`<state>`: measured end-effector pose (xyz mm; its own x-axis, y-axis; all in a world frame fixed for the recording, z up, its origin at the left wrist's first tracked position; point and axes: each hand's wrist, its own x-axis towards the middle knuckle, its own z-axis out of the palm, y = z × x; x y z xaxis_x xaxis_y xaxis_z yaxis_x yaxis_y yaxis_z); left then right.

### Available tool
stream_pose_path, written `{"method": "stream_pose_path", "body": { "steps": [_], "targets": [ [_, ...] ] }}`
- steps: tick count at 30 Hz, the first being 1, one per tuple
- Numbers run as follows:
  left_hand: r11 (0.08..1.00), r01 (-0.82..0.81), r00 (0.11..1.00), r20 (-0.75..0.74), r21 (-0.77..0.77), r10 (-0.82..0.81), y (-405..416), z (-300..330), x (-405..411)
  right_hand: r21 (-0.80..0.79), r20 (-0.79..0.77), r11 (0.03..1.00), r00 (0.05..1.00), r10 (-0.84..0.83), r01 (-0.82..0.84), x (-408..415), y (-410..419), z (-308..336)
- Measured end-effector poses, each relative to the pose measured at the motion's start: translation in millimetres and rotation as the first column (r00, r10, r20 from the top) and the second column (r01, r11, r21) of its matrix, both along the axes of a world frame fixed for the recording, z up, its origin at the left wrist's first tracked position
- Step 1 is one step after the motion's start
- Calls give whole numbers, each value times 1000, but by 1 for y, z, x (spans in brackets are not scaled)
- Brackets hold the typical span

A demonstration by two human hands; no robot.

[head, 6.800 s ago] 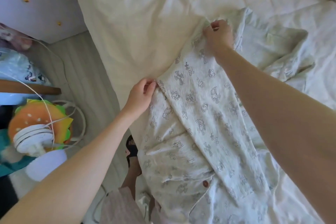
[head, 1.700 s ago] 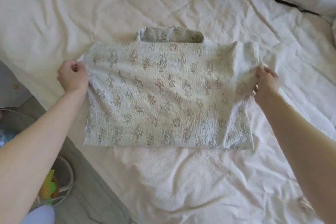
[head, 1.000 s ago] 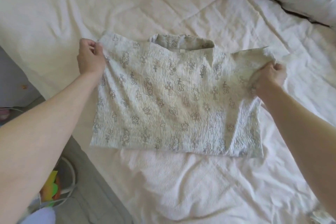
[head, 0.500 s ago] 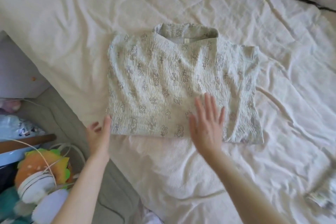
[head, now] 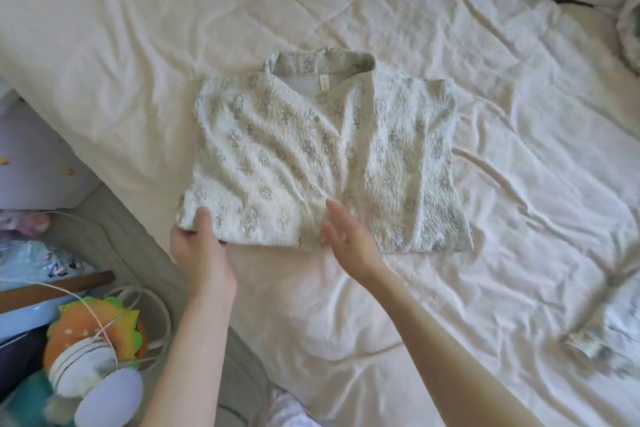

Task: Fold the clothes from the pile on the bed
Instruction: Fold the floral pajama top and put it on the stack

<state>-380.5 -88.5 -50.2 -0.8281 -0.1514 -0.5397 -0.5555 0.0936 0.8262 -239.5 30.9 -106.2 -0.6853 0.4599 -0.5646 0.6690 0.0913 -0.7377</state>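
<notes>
Crinkled pale cotton, printed with small grey crosses: a pyjama top (head: 322,163) lies folded into a rough rectangle on the bed sheet (head: 381,322), collar at its far edge, fold at its near edge. Left hand (head: 201,250) grips the top's near-left corner, thumb lying over the cloth and fingers tucked out of sight beneath. Right hand (head: 346,239) lies with fingers straight and slightly spread, tips on the near edge just right of the left hand; whether it presses or only touches, cannot tell. Cloth judged light, soft and limp, puckered weave giving some friction, so layers should cling rather than slide. Best hold looks to be both near corners, or a flat palm slid under the stack to lift without spilling the fold. Another patterned garment (head: 602,340) sits crumpled well right of the top. Burger-shaped toy (head: 93,329) on the floor, well left.
</notes>
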Motion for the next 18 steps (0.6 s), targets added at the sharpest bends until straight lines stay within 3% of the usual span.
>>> {"method": "stream_pose_path", "body": {
  "steps": [2,5,6,8,10,11,13,15,18],
  "targets": [
    [973,193,925,-308,-130,-224,35,25,22,-327,-62,892,935,-350,312,13,17,24],
    [808,527,627,-521,-265,-580,94,39,71,-668,-39,528,684,-728,524,48,54,44],
    [711,630,496,-541,-313,-679,112,38,89,-722,-25,422,588,-808,549,63,69,48],
    [433,794,175,-521,-428,-836,139,27,123,-732,-30,336,465,-885,592,91,98,51],
    [74,810,-176,-360,-582,-916,149,2,147,-686,-59,385,481,-875,617,111,115,48],
    [-64,765,-271,-232,-640,-934,146,-10,153,-640,-52,435,529,-847,633,116,119,44],
    [-154,655,-298,-66,-740,-952,130,-29,153,-498,64,480,583,-810,722,118,123,31],
    [-176,550,-248,41,-816,-968,107,-39,143,-330,190,486,561,-806,809,119,126,15],
    [-182,475,-194,99,-861,-976,82,-48,121,-237,232,527,574,-785,816,118,128,2]
  ]
}}
